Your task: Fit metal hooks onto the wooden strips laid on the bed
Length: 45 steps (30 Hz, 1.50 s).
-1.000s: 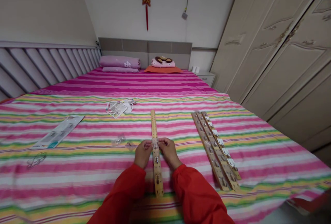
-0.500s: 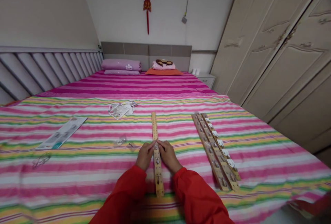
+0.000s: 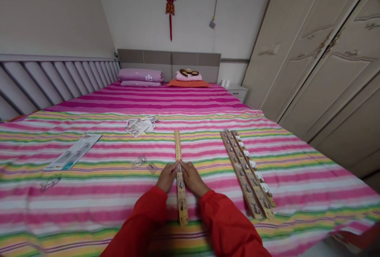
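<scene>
A long, narrow wooden strip (image 3: 183, 205) with rows of small holes lies lengthwise before me on the striped bedsheet. Several small shiny metal fittings, perhaps hooks, sit along its near half; one metal fitting (image 3: 181, 184) shows just below my hands. My left hand (image 3: 166, 177) grips the strip's left side and my right hand (image 3: 192, 178) its right side, both closed. Their thumbs and fingertips meet over the strip's middle, beside another metal fitting (image 3: 179, 168). Any small part between the fingertips is too small to make out.
To the right lie wooden strips (image 3: 242, 170) with metal fittings, one bearing white round pieces (image 3: 252, 164). On the left are small clear packets (image 3: 139, 162), a pile of plastic wrappers (image 3: 141, 125), a long flat package (image 3: 74, 152) and a thin wire-like loop (image 3: 50, 182).
Both hands stay at the same spot on the strip, with only a slight shift of the fingers. The whole view has moved a little.
</scene>
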### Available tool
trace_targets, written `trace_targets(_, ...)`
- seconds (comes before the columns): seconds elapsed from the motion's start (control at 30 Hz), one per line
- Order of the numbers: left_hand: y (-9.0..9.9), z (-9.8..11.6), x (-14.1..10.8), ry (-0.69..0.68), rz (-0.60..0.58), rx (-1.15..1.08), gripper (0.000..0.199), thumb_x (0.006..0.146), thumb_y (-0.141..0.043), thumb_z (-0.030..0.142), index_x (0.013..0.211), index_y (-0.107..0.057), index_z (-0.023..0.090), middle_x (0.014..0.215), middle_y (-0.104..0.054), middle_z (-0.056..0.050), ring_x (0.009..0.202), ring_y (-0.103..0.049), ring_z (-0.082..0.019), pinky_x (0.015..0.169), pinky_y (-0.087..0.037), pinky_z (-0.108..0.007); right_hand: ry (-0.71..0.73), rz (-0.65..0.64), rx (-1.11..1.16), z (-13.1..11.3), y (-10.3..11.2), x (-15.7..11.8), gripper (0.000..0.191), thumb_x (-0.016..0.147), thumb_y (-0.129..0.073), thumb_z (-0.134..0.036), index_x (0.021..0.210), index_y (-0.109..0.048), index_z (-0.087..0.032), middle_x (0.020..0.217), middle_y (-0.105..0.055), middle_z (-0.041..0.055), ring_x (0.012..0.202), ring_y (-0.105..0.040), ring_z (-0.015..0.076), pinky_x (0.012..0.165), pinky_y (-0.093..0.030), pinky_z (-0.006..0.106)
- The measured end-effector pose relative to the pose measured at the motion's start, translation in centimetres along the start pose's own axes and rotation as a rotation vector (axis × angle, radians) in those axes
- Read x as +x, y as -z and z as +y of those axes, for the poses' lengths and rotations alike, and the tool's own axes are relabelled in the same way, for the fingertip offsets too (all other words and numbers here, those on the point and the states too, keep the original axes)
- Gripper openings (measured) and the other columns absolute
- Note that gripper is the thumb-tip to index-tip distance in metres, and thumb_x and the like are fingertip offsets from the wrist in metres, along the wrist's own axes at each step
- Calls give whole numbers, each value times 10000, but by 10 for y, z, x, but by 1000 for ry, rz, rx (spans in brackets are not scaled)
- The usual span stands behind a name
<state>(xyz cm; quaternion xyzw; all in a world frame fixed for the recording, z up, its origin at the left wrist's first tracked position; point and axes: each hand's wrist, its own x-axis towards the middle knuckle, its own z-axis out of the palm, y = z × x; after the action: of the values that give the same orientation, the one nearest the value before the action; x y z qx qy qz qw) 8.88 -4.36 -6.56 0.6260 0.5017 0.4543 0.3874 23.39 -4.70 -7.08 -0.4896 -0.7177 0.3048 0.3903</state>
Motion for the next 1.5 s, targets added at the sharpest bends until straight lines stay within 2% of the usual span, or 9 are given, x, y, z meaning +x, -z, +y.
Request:
trace_targets(0.37, 4, 7, -8, 67, 57, -92, 494, 614, -673, 547, 924, -741, 169, 720, -506, -11, 739, -525, -192, 765, -447, -358, -28, 69, 254, 1, 11, -11, 366, 875, -461, -394, 1122, -675, -229, 869, -601, 60, 874, -541, 189, 855, -444, 362)
trace_targets(0.53, 22, 6, -23, 165, 155, -186, 609, 686, -621, 557, 1114, -667, 126, 787, -609, -43, 745, -575, -189, 697, -476, -328, -272, 176, 676, 4, 10, -15, 636, 734, -607, -572, 1210, -597, -150, 748, -597, 19, 618, -499, 122, 593, -410, 276)
trace_targets(0.7, 70, -6, -25, -124, 451, 191, 370, 795, -497, 434, 929, -700, 156, 955, -668, -101, 921, -599, -244, 830, -486, -394, -313, 220, 819, 1, 11, -15, 603, 650, -690, -569, 1052, -629, -123, 679, -594, 1, 535, -488, 92, 511, -358, 244)
trace_targets(0.8, 93, -15, -15, -312, 401, 455, 336, 814, -437, 322, 962, -698, 171, 974, -690, -107, 962, -607, -264, 887, -474, -438, -296, 239, 828, 0, 12, -15, 542, 651, -696, -561, 982, -644, -135, 666, -595, -2, 519, -486, 88, 485, -346, 237)
trace_targets(0.9, 102, -19, -6, -367, 275, 596, 338, 807, -425, 290, 949, -704, 163, 985, -702, -123, 955, -619, -278, 883, -479, -449, -280, 246, 820, 0, 11, -16, 529, 656, -689, -573, 947, -653, -133, 666, -593, -4, 513, -487, 85, 469, -344, 232)
trace_targets(1.0, 104, -17, -3, -321, 185, 649, 321, 803, -424, 317, 836, -706, 167, 889, -711, -128, 861, -632, -278, 828, -495, -437, -274, 255, 810, 1, 11, -16, 542, 652, -688, -590, 929, -655, -126, 662, -591, -7, 502, -486, 80, 461, -344, 230)
trace_targets(1.13, 104, -5, -7, -218, 222, 625, 312, 769, -440, 355, 774, -704, 191, 834, -713, -108, 820, -635, -277, 792, -496, -421, -270, 267, 814, 0, 12, -16, 548, 644, -692, -599, 909, -655, -121, 656, -593, -8, 495, -489, 79, 456, -344, 227)
trace_targets(1.33, 88, 30, -23, 59, 308, 151, 424, 633, -590, 501, 854, -725, 165, 848, -731, -94, 803, -668, -267, 734, -520, -369, -285, 273, 871, -4, 18, -16, 509, 622, -730, -548, 893, -662, -122, 646, -607, -2, 499, -498, 82, 462, -347, 222)
trace_targets(1.5, 66, 64, -38, 115, 277, -49, 419, 584, -665, 500, 823, -725, 162, 834, -733, -86, 817, -672, -252, 747, -534, -346, -320, 320, 932, -14, 22, -21, 442, 624, -746, -486, 874, -663, -131, 654, -616, -2, 500, -494, 76, 457, -342, 211)
